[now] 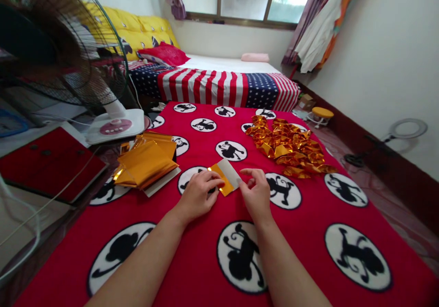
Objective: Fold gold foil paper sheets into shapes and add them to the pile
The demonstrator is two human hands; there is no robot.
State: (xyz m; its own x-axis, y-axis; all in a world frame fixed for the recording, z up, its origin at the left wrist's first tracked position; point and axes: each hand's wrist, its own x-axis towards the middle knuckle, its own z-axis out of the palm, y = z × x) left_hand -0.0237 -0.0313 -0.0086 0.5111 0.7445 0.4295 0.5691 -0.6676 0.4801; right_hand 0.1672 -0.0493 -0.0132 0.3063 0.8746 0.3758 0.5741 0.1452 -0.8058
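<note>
A small sheet of gold foil paper (226,176) lies on the red cloth between my hands. Its left part shows shiny gold and its right part a pale grey-white. The bent fingers of my left hand (200,192) close on the gold side, index fingertip on the foil and thumb just below. My right hand (257,195) is at the pale edge; its thumb tip touches the sheet, while the curled index finger stays apart from it. To the left sits a loose stack of gold foil sheets (147,160). A heap of folded gold foil pieces (288,147) spreads at the right.
The red cloth (298,247) has white circles with black monkey figures. A fan (113,119) stands at the left, near a trailing white cable (61,188). Beyond the cloth is a bed (212,85). A yellow-topped stool (322,112) and a ring light (408,128) are at the right.
</note>
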